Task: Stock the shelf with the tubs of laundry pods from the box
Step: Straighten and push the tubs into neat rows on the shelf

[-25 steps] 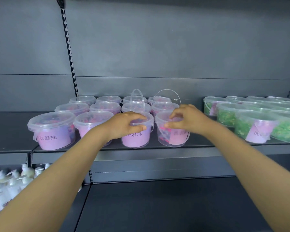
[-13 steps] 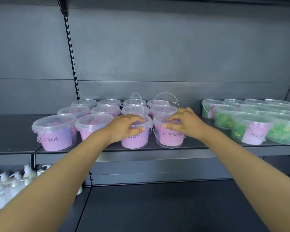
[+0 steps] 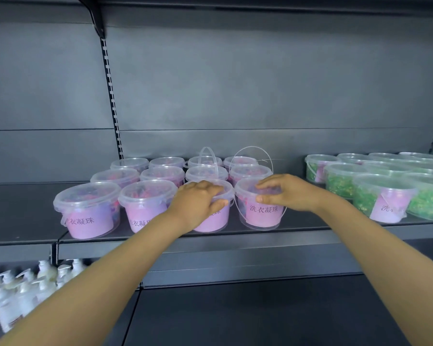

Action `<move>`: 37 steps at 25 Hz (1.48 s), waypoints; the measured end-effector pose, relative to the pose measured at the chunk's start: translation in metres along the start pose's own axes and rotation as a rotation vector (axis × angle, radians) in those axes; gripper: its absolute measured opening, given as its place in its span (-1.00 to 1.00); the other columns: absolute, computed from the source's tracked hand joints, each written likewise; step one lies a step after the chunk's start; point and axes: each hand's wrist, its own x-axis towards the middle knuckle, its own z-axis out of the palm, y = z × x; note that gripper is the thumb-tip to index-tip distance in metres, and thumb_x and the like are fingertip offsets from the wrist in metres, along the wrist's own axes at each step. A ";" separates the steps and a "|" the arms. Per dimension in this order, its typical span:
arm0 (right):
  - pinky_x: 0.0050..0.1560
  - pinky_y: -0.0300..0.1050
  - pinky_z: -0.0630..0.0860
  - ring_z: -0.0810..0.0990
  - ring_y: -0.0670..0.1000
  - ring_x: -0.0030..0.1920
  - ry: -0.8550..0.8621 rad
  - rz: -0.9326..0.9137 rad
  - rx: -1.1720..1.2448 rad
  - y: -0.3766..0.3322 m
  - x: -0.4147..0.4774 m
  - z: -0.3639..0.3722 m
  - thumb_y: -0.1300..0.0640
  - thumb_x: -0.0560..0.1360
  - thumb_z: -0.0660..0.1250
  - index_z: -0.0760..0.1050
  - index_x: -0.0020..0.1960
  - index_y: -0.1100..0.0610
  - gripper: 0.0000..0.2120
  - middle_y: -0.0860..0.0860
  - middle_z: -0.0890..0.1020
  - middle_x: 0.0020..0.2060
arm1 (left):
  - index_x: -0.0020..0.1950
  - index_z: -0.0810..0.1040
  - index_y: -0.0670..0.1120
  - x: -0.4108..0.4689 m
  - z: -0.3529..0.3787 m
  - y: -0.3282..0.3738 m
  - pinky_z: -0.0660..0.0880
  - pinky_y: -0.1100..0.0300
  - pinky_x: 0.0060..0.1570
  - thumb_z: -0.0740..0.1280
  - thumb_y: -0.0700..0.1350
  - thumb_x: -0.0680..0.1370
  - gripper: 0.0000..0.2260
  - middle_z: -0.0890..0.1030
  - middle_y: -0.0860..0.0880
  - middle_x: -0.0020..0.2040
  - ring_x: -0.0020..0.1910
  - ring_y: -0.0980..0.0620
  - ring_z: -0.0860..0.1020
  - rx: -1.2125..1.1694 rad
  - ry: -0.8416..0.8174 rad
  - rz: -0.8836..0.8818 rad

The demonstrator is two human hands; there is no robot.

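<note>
- Your left hand (image 3: 198,204) grips the third pink tub (image 3: 211,222) of the front row. The fingers are curled over the lid rim and the thumb is pressed to the front wall.
- Your right hand (image 3: 286,193) holds the end pink tub (image 3: 260,216) the same way, with the fingers spread over the lid and the thumb at the top of the label.
- Both tubs stand upright on the shelf (image 3: 235,236), just behind its front edge. They are close side by side, though I cannot tell whether they touch.
- This looks like the squaring-up of the front row. Turn each tub from the lid until its label faces out, as the end one's does, and line them up with the two front tubs (image 3: 88,216) to the left.
- Press down lightly. The clear lids look thin, and a hard squeeze may pop one off.
- Don't shove backward, because two more rows (image 3: 163,173) sit close behind. Two thin handles (image 3: 206,156) stand up there, right by your fingers, and could snag.
- Below, nearest you, lies the lower shelf (image 3: 260,315). White pump bottles (image 3: 18,290) crowd its left side, under your left forearm, so mind them when you draw that arm back.
- At the right end of the shelf stand the green tubs (image 3: 385,196), apart from the pink block. Keep that gap so the two colours stay separate.
- Farthest back are the grey back panel (image 3: 235,83) and a slotted upright (image 3: 109,96).
- The box is not in view, so I cannot tell how many tubs remain in it.
</note>
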 end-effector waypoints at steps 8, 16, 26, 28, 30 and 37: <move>0.25 -0.13 0.38 0.44 0.04 0.27 0.031 0.044 -0.292 -0.027 -0.015 -0.006 -0.05 0.46 0.37 0.51 0.25 0.06 -0.60 -0.01 0.51 0.28 | 0.37 0.39 -0.05 -0.014 -0.014 -0.005 0.30 0.11 0.27 -0.04 0.29 0.51 -0.39 0.47 -0.08 0.29 0.29 -0.10 0.41 0.012 0.031 0.062; 0.11 -0.05 0.40 0.39 0.12 0.24 0.052 -0.015 -0.700 -0.093 -0.086 0.015 -0.04 0.51 0.26 0.45 0.26 0.11 -0.62 0.08 0.48 0.21 | 0.28 0.42 -0.10 -0.112 -0.057 -0.011 0.28 0.11 0.24 -0.02 0.20 0.57 -0.50 0.45 -0.10 0.24 0.25 -0.10 0.38 0.136 0.000 -0.077; 0.15 0.00 0.49 0.52 0.11 0.14 -0.189 -0.022 -0.490 -0.198 -0.139 0.054 -0.14 0.45 0.32 0.47 0.23 0.16 -0.52 0.08 0.55 0.17 | 0.36 0.36 -0.07 -0.258 -0.147 -0.059 0.34 0.02 0.30 0.19 0.05 0.57 -0.61 0.42 -0.13 0.33 0.32 -0.14 0.37 0.292 -0.351 -0.259; 0.08 -0.06 0.49 0.52 0.11 0.13 -0.173 -0.059 -0.520 -0.224 -0.124 0.055 -0.12 0.45 0.32 0.48 0.18 0.15 -0.57 0.07 0.56 0.12 | 0.37 0.36 -0.06 -0.264 -0.165 -0.086 0.32 0.03 0.32 0.21 0.05 0.56 -0.59 0.41 -0.12 0.35 0.33 -0.13 0.38 0.272 -0.355 -0.300; 0.07 -0.05 0.49 0.52 0.12 0.11 -0.116 -0.100 -0.555 -0.246 -0.097 0.058 -0.11 0.44 0.32 0.50 0.13 0.13 -0.61 0.08 0.57 0.08 | 0.36 0.37 -0.09 -0.259 -0.177 -0.116 0.34 0.04 0.31 0.20 0.03 0.57 -0.61 0.42 -0.13 0.34 0.32 -0.13 0.39 0.300 -0.296 -0.314; 0.23 -0.01 0.44 0.47 0.12 0.27 0.054 -0.021 -0.458 -0.290 0.021 0.079 -0.12 0.43 0.32 0.39 0.36 0.02 -0.47 0.04 0.50 0.30 | 0.26 0.39 -0.16 -0.191 -0.173 -0.230 0.43 -0.03 0.17 0.14 -0.01 0.59 -0.68 0.43 -0.14 0.23 0.24 -0.13 0.38 0.276 -0.134 -0.307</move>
